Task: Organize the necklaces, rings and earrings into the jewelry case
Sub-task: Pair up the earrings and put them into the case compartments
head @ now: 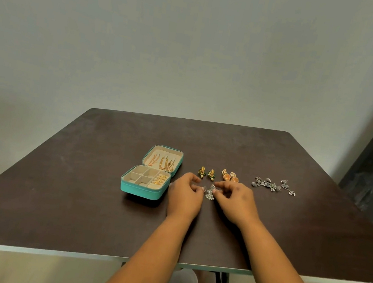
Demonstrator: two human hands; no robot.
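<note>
One open teal jewelry case [141, 189] sits on the table [74, 197]. Two green-and-gold earrings [206, 173] lie side by side, two orange-gold earrings [230, 175] next to them. One silver earring [209, 194] is between two hands. The silver cluster [273, 185] is too tangled to count.

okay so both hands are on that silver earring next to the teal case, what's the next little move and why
Probably lift the silver earring leftward into an empty compartment of the open jewelry case. Both the left hand and right hand pinch at it on the table, apparently fitting a small piece. The case sits just left, its square compartments look empty, while gold pieces already fill the lid and right slots.
</note>
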